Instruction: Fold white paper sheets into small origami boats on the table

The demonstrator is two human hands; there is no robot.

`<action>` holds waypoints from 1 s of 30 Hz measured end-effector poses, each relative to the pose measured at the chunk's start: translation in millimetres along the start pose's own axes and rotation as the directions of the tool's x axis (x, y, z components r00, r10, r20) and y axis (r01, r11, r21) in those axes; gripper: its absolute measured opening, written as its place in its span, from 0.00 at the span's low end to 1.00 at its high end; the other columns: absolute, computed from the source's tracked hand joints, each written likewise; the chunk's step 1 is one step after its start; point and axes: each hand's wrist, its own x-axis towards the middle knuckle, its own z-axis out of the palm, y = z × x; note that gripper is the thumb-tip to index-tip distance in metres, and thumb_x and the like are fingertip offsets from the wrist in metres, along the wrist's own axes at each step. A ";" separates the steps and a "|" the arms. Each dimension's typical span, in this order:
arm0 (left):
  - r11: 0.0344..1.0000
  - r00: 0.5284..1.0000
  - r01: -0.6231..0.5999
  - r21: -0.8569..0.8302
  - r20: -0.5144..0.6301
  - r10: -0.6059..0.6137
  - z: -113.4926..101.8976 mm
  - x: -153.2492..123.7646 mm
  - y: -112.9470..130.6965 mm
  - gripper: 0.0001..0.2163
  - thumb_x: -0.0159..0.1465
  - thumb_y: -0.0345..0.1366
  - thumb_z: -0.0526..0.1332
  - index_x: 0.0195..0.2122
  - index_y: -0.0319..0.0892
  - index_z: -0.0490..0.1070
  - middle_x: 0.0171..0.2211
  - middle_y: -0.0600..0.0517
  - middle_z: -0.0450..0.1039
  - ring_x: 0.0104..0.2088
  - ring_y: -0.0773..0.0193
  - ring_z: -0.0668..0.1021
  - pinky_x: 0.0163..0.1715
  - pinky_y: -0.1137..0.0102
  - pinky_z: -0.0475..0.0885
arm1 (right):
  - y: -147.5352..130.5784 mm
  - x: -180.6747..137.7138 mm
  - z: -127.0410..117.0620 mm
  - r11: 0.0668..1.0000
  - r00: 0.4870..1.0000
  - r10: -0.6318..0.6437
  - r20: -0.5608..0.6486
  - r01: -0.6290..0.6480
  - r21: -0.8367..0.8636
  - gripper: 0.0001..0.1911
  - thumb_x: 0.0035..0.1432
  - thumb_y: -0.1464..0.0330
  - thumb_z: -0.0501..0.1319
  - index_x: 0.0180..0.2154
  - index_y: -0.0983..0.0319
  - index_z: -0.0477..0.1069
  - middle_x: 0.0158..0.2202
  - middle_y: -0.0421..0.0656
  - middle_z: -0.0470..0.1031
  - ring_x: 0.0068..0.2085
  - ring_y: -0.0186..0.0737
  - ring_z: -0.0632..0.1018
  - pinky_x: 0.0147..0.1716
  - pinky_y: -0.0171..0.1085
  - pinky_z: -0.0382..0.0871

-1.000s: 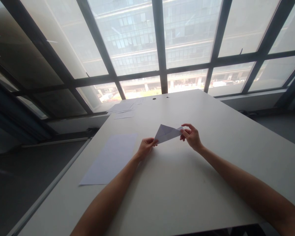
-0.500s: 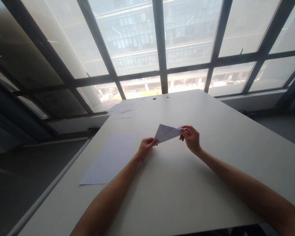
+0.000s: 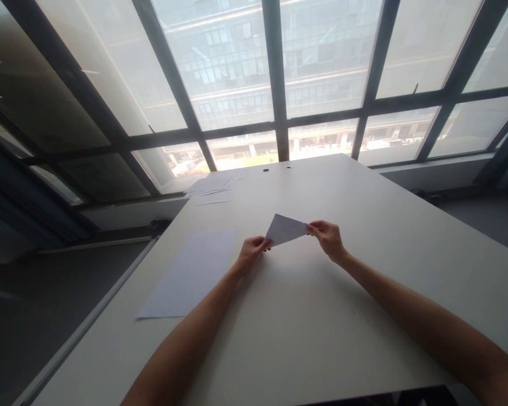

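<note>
A folded sheet of paper (image 3: 285,230), pale and roughly triangular with a peak at its upper left, is held up above the white table (image 3: 305,338). My left hand (image 3: 253,251) pinches its lower left corner between thumb and fingers. At the opposite end, my right hand (image 3: 327,237) is closed on the narrow right tip. Some of the fingers of both hands are hidden behind the paper or curled under.
A flat blank sheet (image 3: 190,276) lies left of my left forearm. Several loose papers (image 3: 214,186) are spread at the table's far left corner. Two small dark holes pierce the far end, with large windows (image 3: 237,67) behind.
The right tip of the paper, which stuck out past my right fingers, is now folded in or covered. My right hand has shifted slightly left and its fingers have closed more. My left hand stays put.
</note>
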 end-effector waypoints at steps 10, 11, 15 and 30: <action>0.990 0.960 0.140 -0.013 0.248 -0.133 -13.3 2.3 10.4 0.24 0.58 0.55 0.64 0.37 0.35 0.79 0.31 0.47 0.77 0.28 0.63 0.74 0.27 0.72 0.62 | 1.4 1.7 -3.6 0.996 0.998 0.068 0.018 -0.069 0.054 0.21 0.47 0.53 0.71 0.34 0.63 0.78 0.29 0.47 0.81 0.29 0.42 0.79 0.28 0.41 0.74; 0.993 0.967 0.122 0.008 0.226 -0.120 -13.4 3.1 10.1 0.23 0.57 0.55 0.65 0.36 0.35 0.79 0.30 0.47 0.77 0.29 0.63 0.74 0.27 0.72 0.62 | 1.6 1.6 -3.3 0.996 0.998 0.068 0.002 -0.068 0.057 0.21 0.46 0.53 0.71 0.34 0.63 0.78 0.29 0.47 0.81 0.29 0.43 0.79 0.29 0.41 0.74; 0.995 0.982 0.094 0.028 0.161 -0.098 -11.1 6.3 6.8 0.21 0.56 0.52 0.67 0.34 0.36 0.81 0.32 0.44 0.80 0.31 0.60 0.76 0.33 0.69 0.67 | 0.9 0.2 -2.0 0.992 0.996 0.089 -0.007 -0.088 0.095 0.21 0.45 0.53 0.71 0.33 0.63 0.78 0.29 0.47 0.81 0.30 0.43 0.80 0.30 0.41 0.76; 0.964 0.949 0.183 -0.191 -0.223 -0.224 7.9 3.7 0.6 0.34 0.59 0.57 0.64 0.59 0.36 0.66 0.50 0.38 0.73 0.41 0.57 0.80 0.40 0.65 0.75 | -7.9 -13.5 -0.4 0.965 0.986 -0.166 -0.006 0.161 -0.207 0.16 0.62 0.56 0.60 0.40 0.59 0.79 0.38 0.49 0.82 0.41 0.51 0.82 0.43 0.49 0.77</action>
